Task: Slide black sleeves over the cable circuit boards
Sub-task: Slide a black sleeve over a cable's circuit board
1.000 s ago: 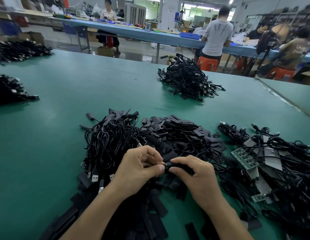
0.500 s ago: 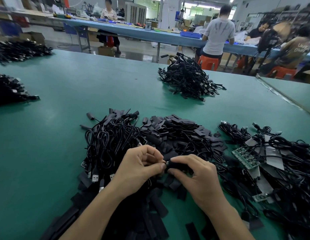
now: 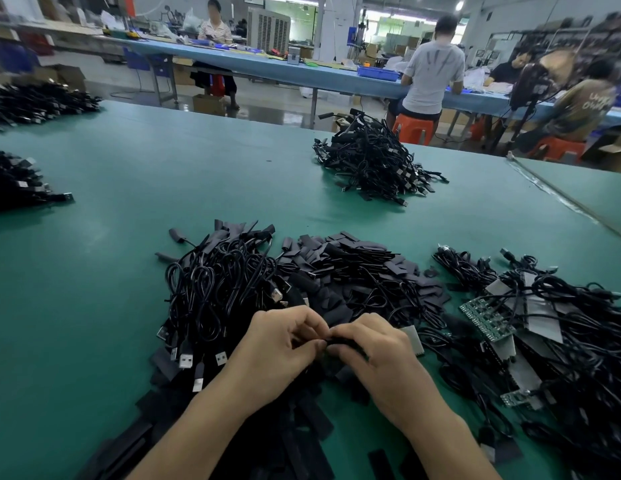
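Note:
My left hand [image 3: 278, 351] and my right hand [image 3: 378, 351] meet above the near pile, both pinching one black sleeve [image 3: 342, 342] that shows only as a short dark strip between the fingertips. Whatever board sits inside it is hidden. Behind my hands lies a heap of loose flat black sleeves [image 3: 357, 268]. To the left is a tangle of black USB cables [image 3: 215, 296]. At the right, cables with bare green circuit boards [image 3: 487, 318] lie in a loose pile.
A finished-looking heap of black cables [image 3: 368, 161] sits far across the green table [image 3: 129, 209]. More black piles [image 3: 14, 183] lie at the left edge. Flat sleeves [image 3: 302, 441] are scattered under my forearms. People work at a blue bench behind.
My hands stay together on the sleeve and have drawn slightly closer, with my right fingers now covering more of it. The piles have not moved.

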Tool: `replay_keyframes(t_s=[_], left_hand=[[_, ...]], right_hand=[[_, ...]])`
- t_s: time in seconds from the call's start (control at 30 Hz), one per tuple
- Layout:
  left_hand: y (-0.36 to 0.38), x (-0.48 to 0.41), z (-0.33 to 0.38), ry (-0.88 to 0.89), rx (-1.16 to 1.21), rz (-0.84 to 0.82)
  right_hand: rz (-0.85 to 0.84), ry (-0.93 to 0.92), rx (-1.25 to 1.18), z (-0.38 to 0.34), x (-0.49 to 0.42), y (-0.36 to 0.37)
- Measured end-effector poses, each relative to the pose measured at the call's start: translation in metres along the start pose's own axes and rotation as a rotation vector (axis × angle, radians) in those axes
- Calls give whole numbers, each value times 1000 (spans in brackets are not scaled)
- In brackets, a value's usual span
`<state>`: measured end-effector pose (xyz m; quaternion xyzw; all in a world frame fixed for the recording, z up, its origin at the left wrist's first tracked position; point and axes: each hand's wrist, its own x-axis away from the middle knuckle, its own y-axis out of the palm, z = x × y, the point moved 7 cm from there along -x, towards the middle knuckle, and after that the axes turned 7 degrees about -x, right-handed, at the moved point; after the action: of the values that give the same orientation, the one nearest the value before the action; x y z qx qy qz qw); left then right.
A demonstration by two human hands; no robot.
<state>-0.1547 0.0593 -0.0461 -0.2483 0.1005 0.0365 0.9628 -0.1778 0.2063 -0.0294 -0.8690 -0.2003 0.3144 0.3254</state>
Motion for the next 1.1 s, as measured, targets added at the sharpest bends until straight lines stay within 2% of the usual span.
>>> replay_keyframes(t_s=[0.27, 0.4, 0.57, 0.7, 1.1], left_hand=[[-2, -3, -3, -58, 127, 9], [-3, -2, -3, -97, 168, 35], [-5, -1, -5, -140, 189, 84], [-5, -2, -6, -134, 153, 92], [-5, -1, -9, -164, 229, 151]], right_hand=[[40, 33, -122, 6, 2, 1], [152, 43, -115, 4, 4, -5], [384, 203, -253, 14, 8, -19], [453, 244, -340, 18, 10, -18], [386, 264, -437, 18, 7, -4]])
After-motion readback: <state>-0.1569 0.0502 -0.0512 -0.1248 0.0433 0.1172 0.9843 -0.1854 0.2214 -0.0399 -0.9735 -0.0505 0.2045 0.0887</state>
